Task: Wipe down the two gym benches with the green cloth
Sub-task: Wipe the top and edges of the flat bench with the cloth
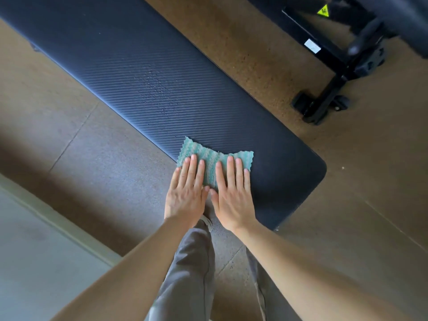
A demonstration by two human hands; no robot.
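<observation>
Green cloth lies flat on the near bench, lower centre of the frame, close to the pad's rounded end and its near edge. Left hand and right hand press side by side on it, palms down, thumbs nearly touching; fingers spread flat, gripping nothing, just pinning the cloth by pressure. Likely spread wide to cover more pad per stroke. Ribbed dark pad runs to the upper left; a dull speckled patch sits mid-pad, probably moisture, cannot confirm. Second bench upper right, only its pad edge and black frame visible. Speckled floor around; person's grey trousers below.
</observation>
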